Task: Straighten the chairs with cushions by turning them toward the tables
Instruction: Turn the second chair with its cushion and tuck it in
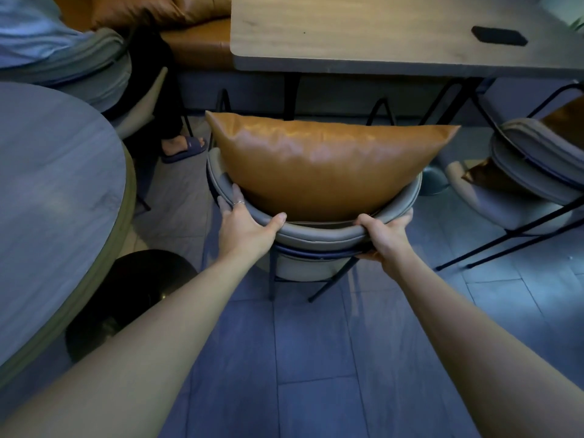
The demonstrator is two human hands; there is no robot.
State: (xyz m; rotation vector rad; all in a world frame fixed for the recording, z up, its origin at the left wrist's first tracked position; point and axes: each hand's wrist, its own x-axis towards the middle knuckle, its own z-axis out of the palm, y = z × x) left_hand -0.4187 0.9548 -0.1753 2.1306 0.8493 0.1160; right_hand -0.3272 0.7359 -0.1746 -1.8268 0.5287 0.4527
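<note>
left hand (245, 224) and right hand (384, 233) both clamped on the curved grey padded backrest of the chair (316, 235): left thumb on the top edge, fingers wrapped round the outer left curve, ring on one finger; right thumb on top, fingers curled under the rim on the right. chair sits centre frame on the tiled floor (316, 358), backrest nearest the camera, facing the rectangular wooden table (363, 36) just beyond it. tan leather cushion (322, 165) stands upright on the seat, leaning against the inside of the backrest. black metal legs under the seat. dark flat object (499, 35) on the tabletop, no legible text. second grey chair (531, 172) to the right with its own tan cushion. round grey table (53, 200) at left. seated person's sandalled foot (183, 147) upper left. tan bench (196, 42) behind.
</note>
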